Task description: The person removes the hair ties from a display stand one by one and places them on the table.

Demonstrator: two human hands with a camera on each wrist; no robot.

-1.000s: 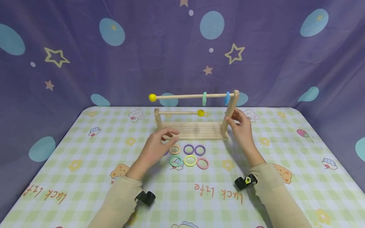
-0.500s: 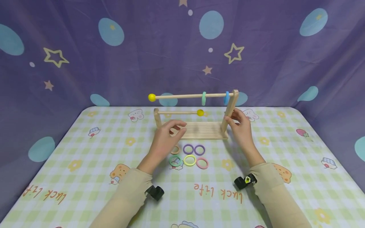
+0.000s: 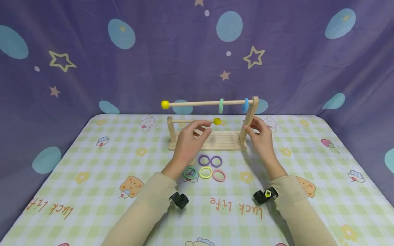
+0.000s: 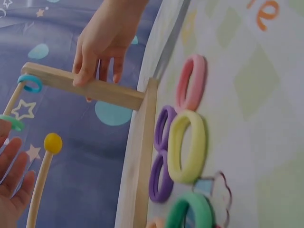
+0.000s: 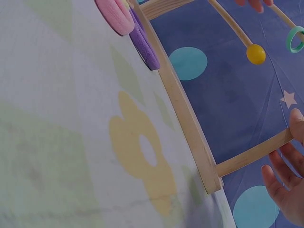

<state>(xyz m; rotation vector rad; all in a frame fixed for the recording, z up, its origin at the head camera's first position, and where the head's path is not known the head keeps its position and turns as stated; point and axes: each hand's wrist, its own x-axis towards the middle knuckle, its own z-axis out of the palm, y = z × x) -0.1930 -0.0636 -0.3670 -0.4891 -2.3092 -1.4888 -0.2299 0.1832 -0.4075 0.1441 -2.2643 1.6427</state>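
A wooden stand (image 3: 227, 140) carries two horizontal rods with yellow ball ends. On the long upper rod (image 3: 194, 103) hang a mint-green ring (image 3: 221, 106) and, beside the tall post (image 3: 251, 114), a blue ring (image 3: 245, 106). My right hand (image 3: 261, 138) grips that post, thumb in front and fingers behind. In the head view my left hand (image 3: 190, 141) is in front of the short lower rod (image 3: 181, 121), fingers loosely bent and holding nothing. The left wrist view shows its fingers (image 4: 14, 175) close by the mint-green ring.
Several rings lie on the checked tablecloth (image 3: 92, 164) before the stand: two purple (image 3: 216, 156), green (image 3: 185, 172), yellow (image 3: 206, 178) and pink (image 3: 219, 181). An orange ring (image 3: 192, 163) is partly behind my left wrist. A purple patterned curtain (image 3: 184, 68) hangs behind the table.
My left hand has moved right and up, from beside the stand's left end to in front of the lower rod. My right hand stays on the post, and the rings have not moved.
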